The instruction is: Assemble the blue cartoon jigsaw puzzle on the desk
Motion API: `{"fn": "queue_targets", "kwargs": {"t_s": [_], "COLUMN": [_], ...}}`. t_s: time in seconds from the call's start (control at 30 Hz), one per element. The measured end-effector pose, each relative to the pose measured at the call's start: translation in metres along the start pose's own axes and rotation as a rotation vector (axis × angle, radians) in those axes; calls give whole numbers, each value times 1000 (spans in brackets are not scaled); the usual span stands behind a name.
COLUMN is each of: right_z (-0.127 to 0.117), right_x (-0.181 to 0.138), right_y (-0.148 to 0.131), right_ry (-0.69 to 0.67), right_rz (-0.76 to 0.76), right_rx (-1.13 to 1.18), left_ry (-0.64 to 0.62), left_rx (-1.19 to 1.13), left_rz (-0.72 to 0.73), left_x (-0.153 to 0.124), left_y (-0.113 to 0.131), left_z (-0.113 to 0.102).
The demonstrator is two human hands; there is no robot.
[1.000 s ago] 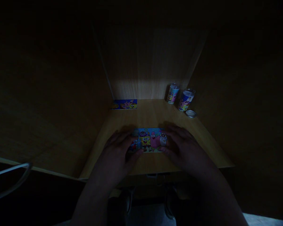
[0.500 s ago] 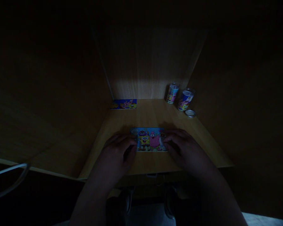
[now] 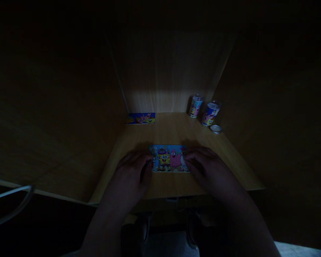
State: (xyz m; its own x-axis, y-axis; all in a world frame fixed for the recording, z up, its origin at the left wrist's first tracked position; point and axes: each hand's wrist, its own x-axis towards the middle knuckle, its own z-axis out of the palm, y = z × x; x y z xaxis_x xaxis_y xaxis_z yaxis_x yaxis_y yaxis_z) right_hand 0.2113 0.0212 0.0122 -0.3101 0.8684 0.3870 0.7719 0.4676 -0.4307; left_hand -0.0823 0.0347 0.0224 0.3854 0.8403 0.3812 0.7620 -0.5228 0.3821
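Observation:
A flat jigsaw puzzle [image 3: 169,159] with a yellow and a pink cartoon figure on light blue lies near the front of the wooden surface. At its left edge my left hand [image 3: 132,167] has its fingers curled, thumb and forefinger close together on the border. My right hand [image 3: 207,166] grips the opposite edge the same way, its fingers covering part of the picture's right end. Both palms face down. Dim light hides the exact fingertip contact.
A second blue cartoon puzzle [image 3: 141,118] lies at the back left. Two cartoon-printed cans with clear tops, a smaller can [image 3: 195,107] and a larger can [image 3: 210,115], stand at the back right, with a round metal lid [image 3: 216,129] beside them. Wooden panels enclose the surface [image 3: 173,134].
My left hand has shifted slightly left, uncovering a little more of the puzzle's left end. My right fingers have edged slightly inward. The puzzle stays in place.

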Motion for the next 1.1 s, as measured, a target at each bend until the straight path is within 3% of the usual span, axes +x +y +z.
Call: {"fn": "queue_targets", "kwargs": {"t_s": [1.1], "right_z": [0], "right_x": [-1], "right_y": [1], "right_ry": [-23], "right_rz": [-19], "right_rx": [-20], "left_ry": [2], "left_rx": [8], "left_rz": [59], "left_x": [1], "left_y": [0], "left_z": [0]}}
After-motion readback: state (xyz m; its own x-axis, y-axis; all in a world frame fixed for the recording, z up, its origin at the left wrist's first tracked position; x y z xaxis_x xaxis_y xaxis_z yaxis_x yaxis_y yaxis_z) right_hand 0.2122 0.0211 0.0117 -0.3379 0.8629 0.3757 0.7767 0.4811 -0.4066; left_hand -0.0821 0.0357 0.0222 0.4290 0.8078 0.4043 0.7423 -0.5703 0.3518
